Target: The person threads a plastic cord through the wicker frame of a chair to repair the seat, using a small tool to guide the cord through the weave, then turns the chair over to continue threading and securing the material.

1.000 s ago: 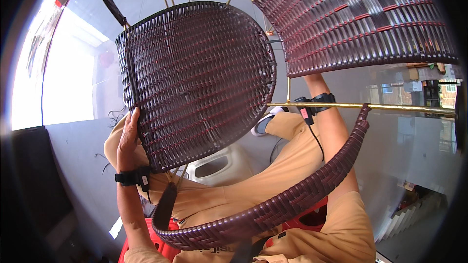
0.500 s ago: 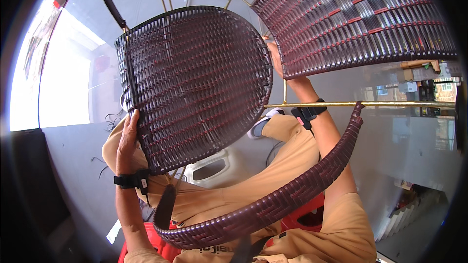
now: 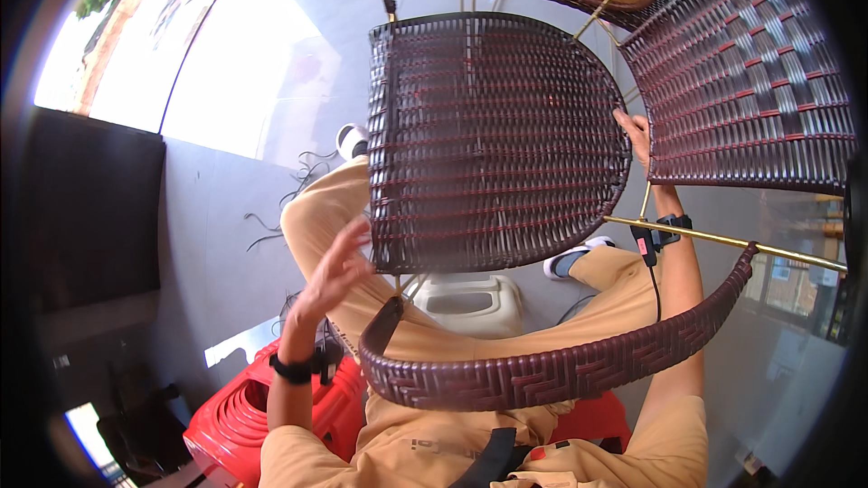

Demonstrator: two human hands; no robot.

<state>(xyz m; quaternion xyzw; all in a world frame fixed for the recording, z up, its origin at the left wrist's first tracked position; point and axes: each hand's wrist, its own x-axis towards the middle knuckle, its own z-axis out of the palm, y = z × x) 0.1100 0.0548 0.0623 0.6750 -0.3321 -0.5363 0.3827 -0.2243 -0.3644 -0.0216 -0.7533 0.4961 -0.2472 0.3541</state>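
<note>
Beside a glossy, D-shaped woven chair seat (image 3: 497, 145), the left hand (image 3: 333, 278) is holding its fingers apart — the right hand (image 3: 638, 134) is touching the curved rim, grip unclear.

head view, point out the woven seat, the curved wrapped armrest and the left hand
Woven seat (image 3: 497, 145): head view, middle of its dark woven panel.
Curved wrapped armrest (image 3: 542, 384): head view, middle of its brown band.
Left hand (image 3: 334, 274): head view, middle of the hand, below the fingers.
</note>
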